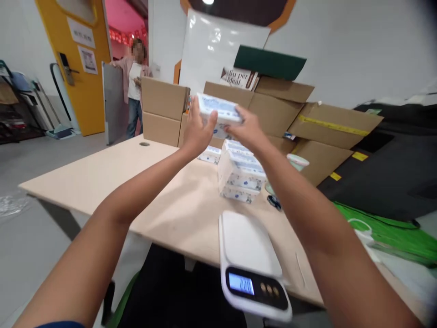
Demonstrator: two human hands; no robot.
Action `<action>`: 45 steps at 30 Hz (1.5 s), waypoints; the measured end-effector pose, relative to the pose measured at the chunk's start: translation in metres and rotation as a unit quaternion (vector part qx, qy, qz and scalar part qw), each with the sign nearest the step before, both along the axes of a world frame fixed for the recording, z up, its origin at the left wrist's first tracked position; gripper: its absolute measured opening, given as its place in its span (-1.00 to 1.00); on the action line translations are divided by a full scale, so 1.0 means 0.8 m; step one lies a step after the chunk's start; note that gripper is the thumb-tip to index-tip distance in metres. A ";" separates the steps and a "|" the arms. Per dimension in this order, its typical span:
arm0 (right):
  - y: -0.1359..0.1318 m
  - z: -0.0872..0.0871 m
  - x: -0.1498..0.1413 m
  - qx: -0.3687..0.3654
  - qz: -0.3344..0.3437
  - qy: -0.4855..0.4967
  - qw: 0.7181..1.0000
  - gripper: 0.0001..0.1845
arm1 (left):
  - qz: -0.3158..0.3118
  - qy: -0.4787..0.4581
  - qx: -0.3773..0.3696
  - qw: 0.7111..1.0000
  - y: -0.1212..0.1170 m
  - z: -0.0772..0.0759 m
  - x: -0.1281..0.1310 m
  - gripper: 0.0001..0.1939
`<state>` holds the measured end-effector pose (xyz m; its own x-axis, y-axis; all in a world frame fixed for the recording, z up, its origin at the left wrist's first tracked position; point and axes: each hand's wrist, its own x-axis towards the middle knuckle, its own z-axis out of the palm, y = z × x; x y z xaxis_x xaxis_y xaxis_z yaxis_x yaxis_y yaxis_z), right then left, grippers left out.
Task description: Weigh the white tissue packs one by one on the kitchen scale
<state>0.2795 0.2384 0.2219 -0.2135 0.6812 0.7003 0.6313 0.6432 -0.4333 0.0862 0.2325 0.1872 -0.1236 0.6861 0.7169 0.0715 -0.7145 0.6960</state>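
Observation:
Both my hands grip a white and blue tissue pack [218,107], raised over the far part of the table. My left hand [198,125] presses its left end, and my right hand [246,125] clasps its right end. Below stands a stack of similar tissue packs [241,177], with another single pack [209,155] lying behind it to the left. Nearer to me, a white digital scale [249,246] rests at the table's front edge with its display lit and nothing on its plate.
Cardboard boxes [164,109] line the table's [102,173] back and right. A cup [297,161] and a dark object [274,202], perhaps scissors, lie near my right forearm. A green mat [385,232] is at right. A person [134,86] stands by the yellow door [73,68].

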 end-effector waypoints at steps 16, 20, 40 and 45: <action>0.220 -0.066 -0.068 -0.185 -0.272 -0.495 0.804 -0.57 | -0.029 0.027 -0.183 0.982 0.270 -0.150 0.013 -0.20; 0.247 -0.064 -0.089 -0.189 -0.269 -0.549 0.769 -0.57 | -0.013 0.072 -0.177 0.981 0.282 -0.169 0.018 -0.15; 0.092 -0.020 0.119 -0.123 -0.207 -0.272 0.932 -0.33 | -0.010 0.173 -0.168 0.970 0.138 -0.060 0.041 0.05; -0.023 -0.123 0.189 -0.294 -0.188 0.093 0.932 -0.14 | -0.266 0.183 -0.164 0.932 -0.014 -0.019 0.018 0.03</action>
